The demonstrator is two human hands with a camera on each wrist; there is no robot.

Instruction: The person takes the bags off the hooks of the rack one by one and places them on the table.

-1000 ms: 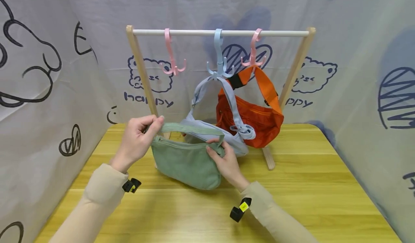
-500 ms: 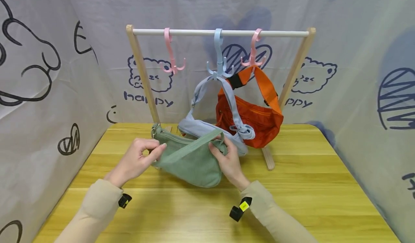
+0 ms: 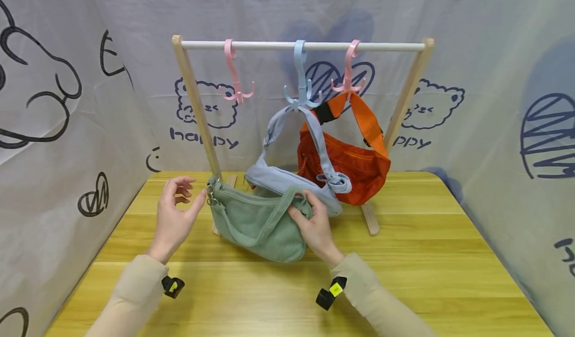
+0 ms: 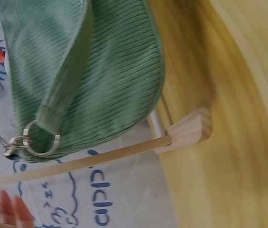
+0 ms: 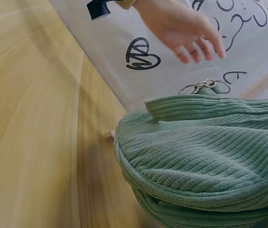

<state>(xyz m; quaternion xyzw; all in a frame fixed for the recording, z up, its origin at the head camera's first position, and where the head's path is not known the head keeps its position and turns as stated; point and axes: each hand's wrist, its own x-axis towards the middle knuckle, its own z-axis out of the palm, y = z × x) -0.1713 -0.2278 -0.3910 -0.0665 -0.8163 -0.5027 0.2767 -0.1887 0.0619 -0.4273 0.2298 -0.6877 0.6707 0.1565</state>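
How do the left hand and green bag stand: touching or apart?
Apart. The right wrist view shows it: the backdrop is visible between the left hand and the green bag, rings included.

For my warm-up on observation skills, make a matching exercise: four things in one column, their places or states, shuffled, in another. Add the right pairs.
Column one
1. green bag
2. pale blue bag
3. red-orange bag
4. left hand

Column two
A. hanging by its strap from the blue hook
B. holding nothing, fingers apart from the nearest bag
C. gripped by the right hand
D. hanging by its strap from a pink hook

Right pairs: 1-C, 2-A, 3-D, 4-B
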